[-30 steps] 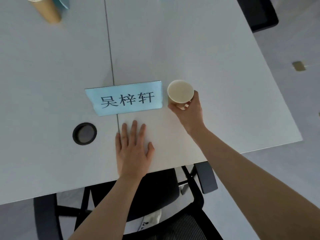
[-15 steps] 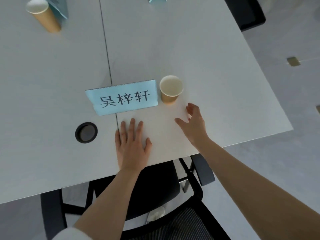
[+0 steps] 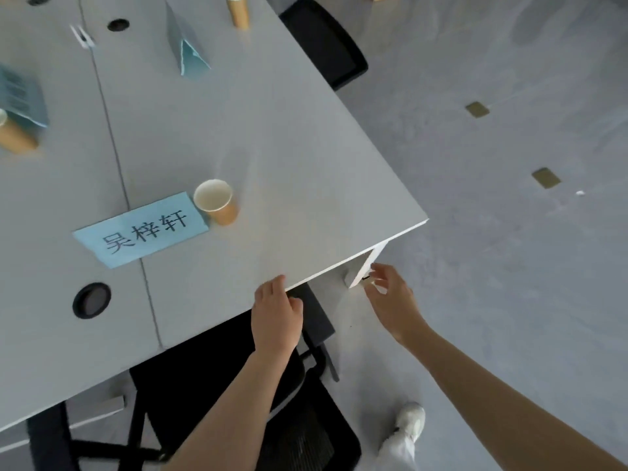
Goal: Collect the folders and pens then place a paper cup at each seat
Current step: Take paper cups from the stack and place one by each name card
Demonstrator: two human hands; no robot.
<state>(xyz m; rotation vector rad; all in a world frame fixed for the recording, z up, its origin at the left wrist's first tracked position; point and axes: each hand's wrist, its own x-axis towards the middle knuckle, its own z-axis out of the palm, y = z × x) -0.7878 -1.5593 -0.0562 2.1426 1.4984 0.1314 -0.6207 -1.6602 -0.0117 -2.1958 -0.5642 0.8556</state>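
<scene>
White table over grey floor, black chair tucked under near edge. Paper cup upright on table, touching right end of blue name card. Two more cups: far edge, left edge. Left hand at table edge, fingers loosely curled, holding nothing. Right hand off table beside corner leg, fingers slack, empty. White shoe on floor.
</scene>
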